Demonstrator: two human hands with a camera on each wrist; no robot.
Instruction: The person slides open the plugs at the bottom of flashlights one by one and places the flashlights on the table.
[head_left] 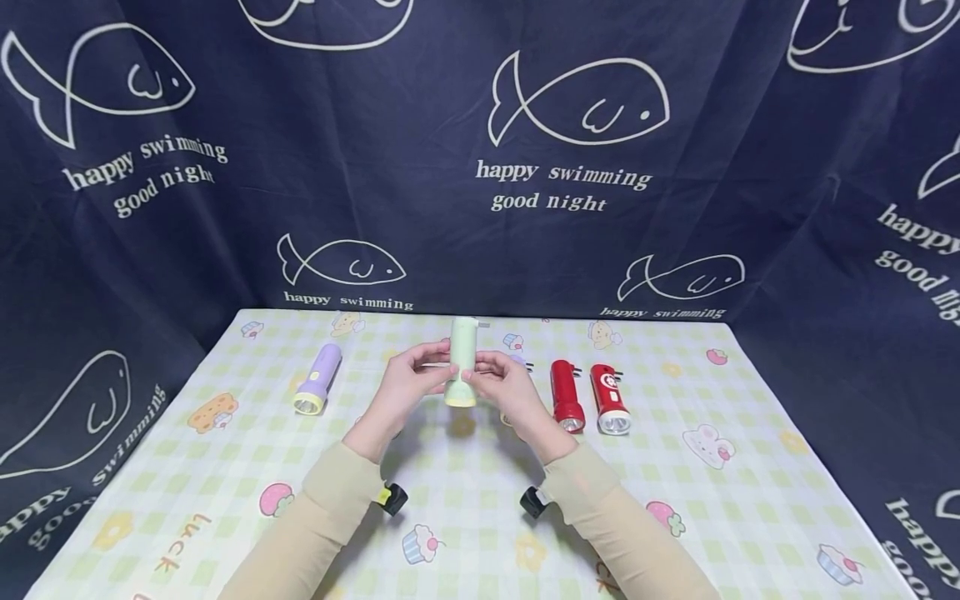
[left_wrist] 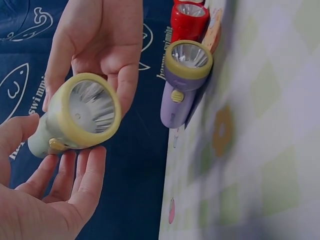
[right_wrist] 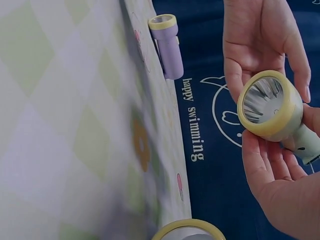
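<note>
A pale green flashlight [head_left: 463, 354] with a yellow rim is held upright above the table, its lens end down and metal plug prongs sticking out near its top. My left hand [head_left: 408, 379] pinches it from the left between thumb and fingers. From the other side my right hand [head_left: 513, 387] grips it the same way, thumb on the near face. In the left wrist view the reflector of the green flashlight [left_wrist: 92, 106] shows, with a yellow switch on its body. Partly hidden behind my right hand lies a purple flashlight [left_wrist: 180, 97] with a yellow rim.
Another purple flashlight [head_left: 322, 379] lies at the left on the checked tablecloth [head_left: 465, 550]. Right of my hands are a plain red flashlight [head_left: 566, 396] and a red one with a white rim [head_left: 611, 398]. A dark blue fish-print curtain [head_left: 450, 250] hangs behind the table.
</note>
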